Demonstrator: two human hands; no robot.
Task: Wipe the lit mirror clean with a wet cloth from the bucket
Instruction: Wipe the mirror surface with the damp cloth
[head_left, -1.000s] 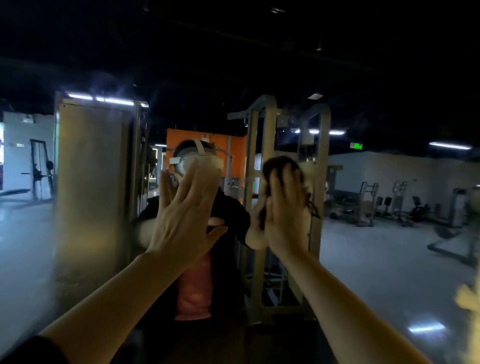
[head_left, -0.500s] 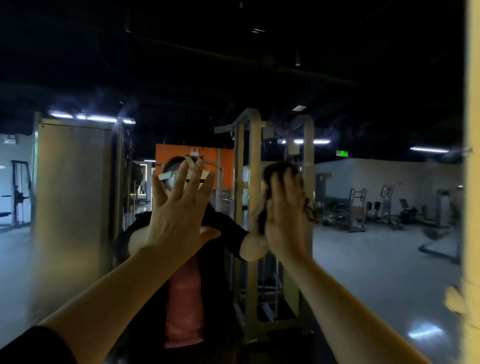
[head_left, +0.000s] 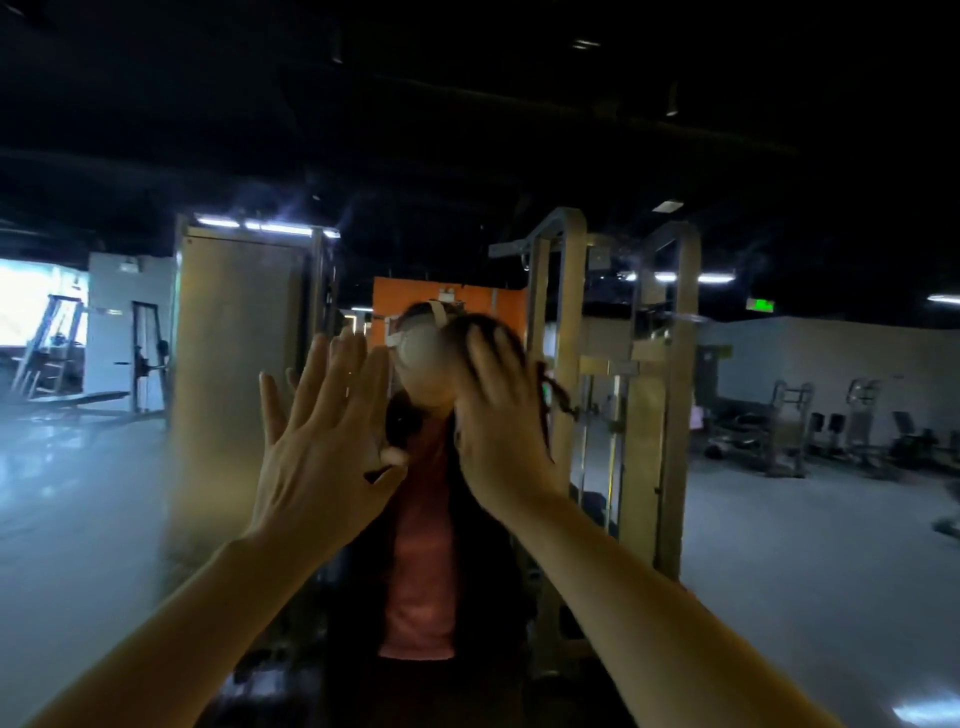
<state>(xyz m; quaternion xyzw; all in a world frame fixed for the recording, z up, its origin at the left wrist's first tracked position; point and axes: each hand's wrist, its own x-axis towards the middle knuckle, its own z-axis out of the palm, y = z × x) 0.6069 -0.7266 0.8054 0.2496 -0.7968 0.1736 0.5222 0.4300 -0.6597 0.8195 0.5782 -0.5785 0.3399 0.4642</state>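
Right hand (head_left: 498, 415) has slid left across the mirror (head_left: 156, 493), fingers flat pressing the soft, limp cloth (head_left: 545, 384); left hand (head_left: 322, 441) splays wide.

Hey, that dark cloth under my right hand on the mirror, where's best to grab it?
Pinch the cloth at its loose tail hanging past the right hand, coming from the right. The rest lies pressed flat between palm and mirror, so only that edge is free.

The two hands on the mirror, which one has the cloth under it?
The right hand: a dark cloth shows past its fingers, pressed to the mirror. The left hand lies flat and bare, fingers spread.
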